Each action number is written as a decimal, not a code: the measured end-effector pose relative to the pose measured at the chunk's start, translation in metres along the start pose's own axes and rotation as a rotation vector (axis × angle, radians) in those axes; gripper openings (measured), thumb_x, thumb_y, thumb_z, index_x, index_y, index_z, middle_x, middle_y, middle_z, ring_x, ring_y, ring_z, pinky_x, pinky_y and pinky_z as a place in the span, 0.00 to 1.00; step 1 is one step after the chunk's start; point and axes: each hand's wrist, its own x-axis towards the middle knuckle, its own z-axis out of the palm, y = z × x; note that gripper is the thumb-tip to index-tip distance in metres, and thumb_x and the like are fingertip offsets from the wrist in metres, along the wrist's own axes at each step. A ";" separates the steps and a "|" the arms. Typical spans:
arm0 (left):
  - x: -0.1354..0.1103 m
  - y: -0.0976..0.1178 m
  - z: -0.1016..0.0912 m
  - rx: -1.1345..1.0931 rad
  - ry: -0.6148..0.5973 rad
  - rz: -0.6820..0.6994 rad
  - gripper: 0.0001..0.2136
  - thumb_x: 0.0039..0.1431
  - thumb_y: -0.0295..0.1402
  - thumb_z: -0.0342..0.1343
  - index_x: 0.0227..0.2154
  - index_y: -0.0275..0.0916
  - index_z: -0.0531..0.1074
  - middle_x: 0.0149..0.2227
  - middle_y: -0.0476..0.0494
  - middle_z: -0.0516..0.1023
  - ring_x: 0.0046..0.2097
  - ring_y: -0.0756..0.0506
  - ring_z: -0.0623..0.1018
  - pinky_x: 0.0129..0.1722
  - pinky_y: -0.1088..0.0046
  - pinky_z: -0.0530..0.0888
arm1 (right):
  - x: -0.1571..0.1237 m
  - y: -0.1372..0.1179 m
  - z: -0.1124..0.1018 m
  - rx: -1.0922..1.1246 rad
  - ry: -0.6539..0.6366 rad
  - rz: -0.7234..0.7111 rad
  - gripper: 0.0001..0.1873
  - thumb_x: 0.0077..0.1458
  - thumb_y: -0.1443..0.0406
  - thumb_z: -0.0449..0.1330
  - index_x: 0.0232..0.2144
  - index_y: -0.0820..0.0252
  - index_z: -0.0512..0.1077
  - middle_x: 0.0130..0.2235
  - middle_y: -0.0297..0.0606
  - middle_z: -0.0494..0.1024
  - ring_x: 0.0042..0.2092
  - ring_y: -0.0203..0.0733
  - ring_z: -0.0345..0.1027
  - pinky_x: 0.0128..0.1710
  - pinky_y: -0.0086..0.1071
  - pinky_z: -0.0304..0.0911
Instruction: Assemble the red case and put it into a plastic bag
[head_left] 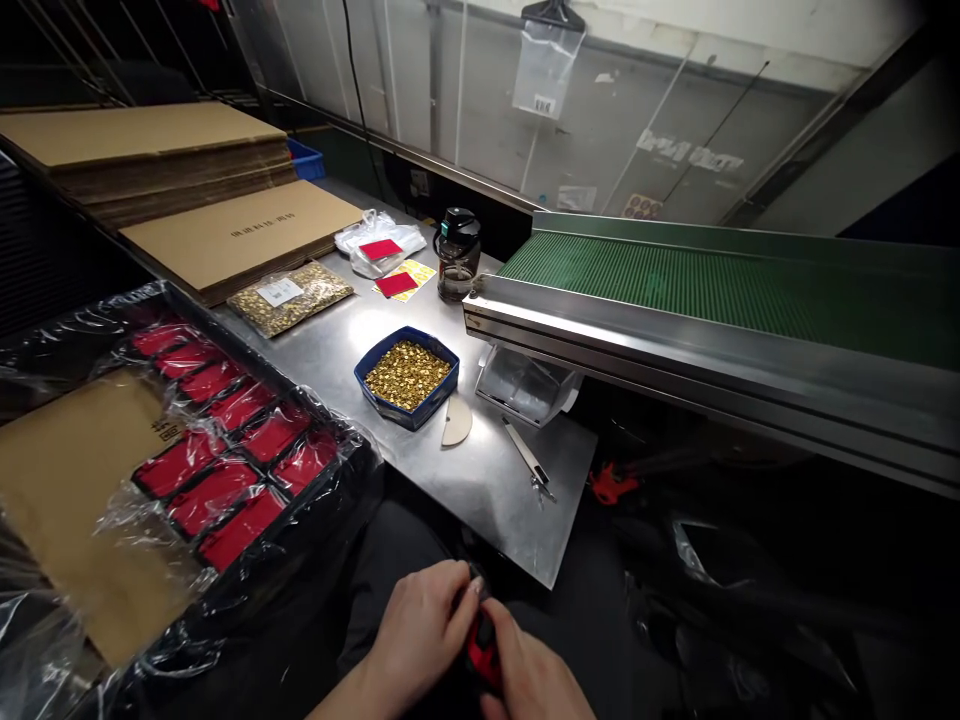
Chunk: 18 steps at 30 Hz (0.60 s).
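Low in the view, over my dark-clothed lap, my left hand (426, 622) and my right hand (531, 662) meet around a small red-and-black object (484, 655). Fingers of both hands are closed on it, and they cover most of it, so its kind does not show. Just beyond, on the metal table (487, 500), stands a blue tray (420, 415) filled with small gold-coloured metal pieces (407, 375). A pale half-round piece (457, 422) lies against the tray's near side. A slim cutter-like tool (525, 450) rests to the right of it.
At left, a plastic-lined box (360, 470) holds several red-faced pieces (217, 495) and cardboard. Behind are stacked cardboard sheets (240, 225), a bag of gold pieces (300, 297) and a dark-lidded jug (457, 255). A green conveyor (637, 280) runs along the right, above a clear bin (525, 385).
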 end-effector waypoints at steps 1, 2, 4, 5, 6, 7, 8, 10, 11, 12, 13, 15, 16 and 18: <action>0.000 0.005 0.001 0.038 -0.017 0.057 0.15 0.71 0.36 0.42 0.29 0.41 0.66 0.32 0.46 0.76 0.32 0.46 0.74 0.33 0.68 0.59 | 0.000 -0.001 -0.001 0.017 0.046 0.017 0.45 0.47 0.71 0.57 0.69 0.63 0.55 0.55 0.53 0.76 0.51 0.58 0.75 0.51 0.43 0.71; 0.001 0.008 0.002 0.077 -0.028 0.093 0.14 0.71 0.36 0.41 0.30 0.41 0.67 0.33 0.46 0.76 0.33 0.45 0.74 0.33 0.68 0.60 | -0.001 -0.001 -0.003 0.048 0.110 0.036 0.44 0.50 0.70 0.57 0.69 0.64 0.52 0.54 0.54 0.77 0.50 0.57 0.76 0.50 0.43 0.72; 0.001 0.015 0.001 0.157 -0.019 0.119 0.12 0.71 0.35 0.41 0.34 0.41 0.68 0.36 0.43 0.76 0.37 0.42 0.75 0.35 0.67 0.62 | -0.004 0.002 -0.008 0.124 0.294 0.075 0.42 0.57 0.66 0.55 0.70 0.63 0.46 0.55 0.54 0.75 0.50 0.55 0.77 0.47 0.41 0.74; 0.001 0.017 0.000 0.179 -0.004 0.118 0.12 0.71 0.33 0.41 0.36 0.41 0.68 0.37 0.42 0.76 0.38 0.41 0.75 0.36 0.67 0.63 | -0.005 0.003 -0.010 0.157 0.392 0.088 0.39 0.60 0.64 0.55 0.70 0.61 0.45 0.58 0.54 0.72 0.51 0.54 0.76 0.47 0.41 0.74; 0.000 0.021 -0.001 0.171 0.004 0.125 0.11 0.70 0.32 0.41 0.37 0.41 0.69 0.38 0.42 0.76 0.40 0.41 0.75 0.37 0.67 0.64 | -0.006 0.005 -0.012 0.178 0.476 0.101 0.37 0.63 0.62 0.54 0.70 0.58 0.46 0.61 0.54 0.69 0.52 0.54 0.76 0.46 0.40 0.74; -0.001 0.024 -0.001 0.124 -0.008 0.148 0.10 0.70 0.32 0.41 0.39 0.41 0.68 0.40 0.41 0.75 0.41 0.41 0.75 0.38 0.67 0.65 | -0.007 0.007 -0.013 0.186 0.530 0.106 0.35 0.64 0.60 0.54 0.69 0.55 0.48 0.64 0.54 0.64 0.54 0.54 0.75 0.46 0.40 0.75; -0.003 0.028 -0.002 0.048 -0.040 0.193 0.10 0.71 0.31 0.41 0.40 0.41 0.68 0.41 0.41 0.75 0.41 0.42 0.75 0.38 0.68 0.66 | -0.007 0.008 -0.015 0.190 0.550 0.088 0.34 0.64 0.60 0.54 0.69 0.54 0.50 0.67 0.54 0.59 0.56 0.55 0.73 0.49 0.41 0.74; -0.006 0.037 0.000 -0.098 -0.126 0.331 0.10 0.71 0.32 0.41 0.42 0.41 0.67 0.42 0.40 0.75 0.40 0.43 0.76 0.39 0.70 0.68 | -0.008 0.009 -0.019 0.219 0.499 -0.003 0.34 0.62 0.65 0.53 0.69 0.56 0.51 0.69 0.55 0.56 0.61 0.55 0.68 0.55 0.42 0.70; -0.007 0.041 0.002 -0.143 -0.159 0.402 0.10 0.71 0.32 0.41 0.41 0.40 0.67 0.41 0.39 0.76 0.39 0.43 0.76 0.38 0.70 0.68 | -0.009 0.009 -0.022 0.255 0.435 -0.055 0.35 0.61 0.67 0.53 0.68 0.58 0.51 0.67 0.55 0.60 0.62 0.53 0.67 0.57 0.42 0.68; -0.007 0.045 0.004 -0.177 -0.173 0.444 0.10 0.71 0.33 0.41 0.40 0.40 0.68 0.40 0.39 0.76 0.38 0.44 0.75 0.37 0.70 0.68 | -0.010 0.008 -0.027 0.303 0.361 -0.099 0.35 0.59 0.68 0.53 0.67 0.61 0.52 0.64 0.54 0.66 0.61 0.52 0.68 0.57 0.41 0.67; -0.007 0.047 0.006 -0.217 -0.165 0.448 0.11 0.72 0.33 0.42 0.38 0.40 0.69 0.38 0.39 0.75 0.37 0.44 0.75 0.37 0.70 0.68 | -0.013 0.007 -0.033 0.354 0.286 -0.121 0.33 0.59 0.69 0.53 0.66 0.62 0.54 0.59 0.52 0.72 0.58 0.50 0.71 0.56 0.39 0.68; -0.004 0.048 0.011 -0.348 -0.089 0.331 0.12 0.71 0.36 0.46 0.35 0.39 0.71 0.34 0.42 0.75 0.36 0.45 0.74 0.37 0.71 0.68 | -0.019 0.003 -0.049 0.432 0.185 -0.083 0.29 0.60 0.67 0.54 0.64 0.61 0.58 0.53 0.47 0.78 0.53 0.47 0.74 0.52 0.36 0.68; -0.002 0.046 0.013 -0.435 -0.039 0.241 0.12 0.70 0.38 0.49 0.34 0.39 0.73 0.34 0.43 0.75 0.37 0.45 0.74 0.39 0.71 0.69 | -0.022 0.002 -0.057 0.452 0.157 -0.052 0.28 0.61 0.65 0.56 0.63 0.59 0.60 0.52 0.45 0.78 0.52 0.47 0.75 0.52 0.35 0.68; 0.000 0.041 0.016 -0.571 0.027 0.102 0.12 0.66 0.41 0.57 0.32 0.39 0.78 0.40 0.42 0.75 0.43 0.44 0.76 0.46 0.70 0.71 | -0.028 -0.001 -0.070 0.473 0.116 -0.023 0.29 0.59 0.63 0.60 0.62 0.55 0.63 0.52 0.42 0.78 0.52 0.47 0.74 0.52 0.34 0.66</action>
